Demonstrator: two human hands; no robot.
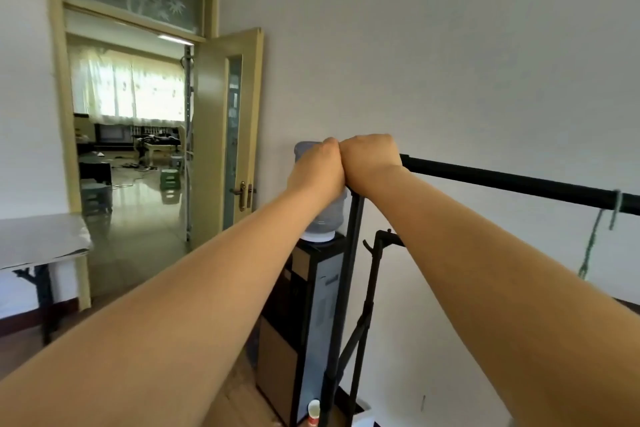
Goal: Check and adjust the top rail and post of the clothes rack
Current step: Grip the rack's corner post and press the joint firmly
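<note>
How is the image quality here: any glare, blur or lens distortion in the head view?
Head view: the curtained window is blown out; wide-angle bending curves the forearms and top rail; both hands, left hand and right hand, look slightly soft.

From my remote seat: two bare forearms fill the view, no sleeves reaching the wrists or elbows. The left hand (320, 163) and right hand (370, 156) wear no gloves, rings, watch or bands. Knuckles show rounded; the fingers themselves are hidden from me.
</note>
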